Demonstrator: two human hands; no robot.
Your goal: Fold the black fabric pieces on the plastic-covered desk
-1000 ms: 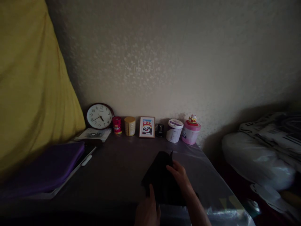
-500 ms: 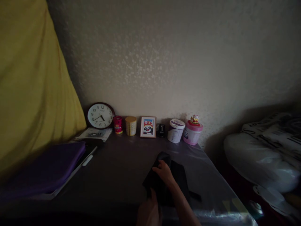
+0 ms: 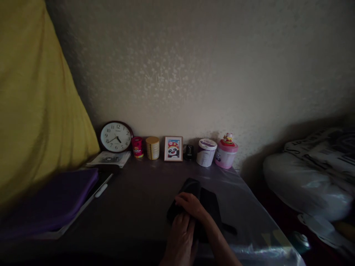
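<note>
A black fabric piece [image 3: 212, 207] lies folded on the dark tabletop, with a narrow strap [image 3: 229, 229] sticking out at its right. My right hand [image 3: 191, 205] is over its left half, fingers bent and closed on the cloth. Just below, my left hand [image 3: 181, 231] grips the near left part of the same cloth, its fingers close together and their tips partly under my right hand. Dim light and my hands hide the folds beneath.
Along the wall stand a clock [image 3: 115, 137], a red can [image 3: 137, 147], a yellow-lidded canister [image 3: 152, 148], a panda picture frame [image 3: 173, 149] and two tubs [image 3: 205, 157]. A purple case [image 3: 52, 203] lies left; the table's right edge [image 3: 273, 218] borders white bags [image 3: 299, 184].
My left hand has moved up and forward onto the cloth, close to my right hand. My right hand has shifted slightly down and toward the left, its fingers lower on the fabric.
</note>
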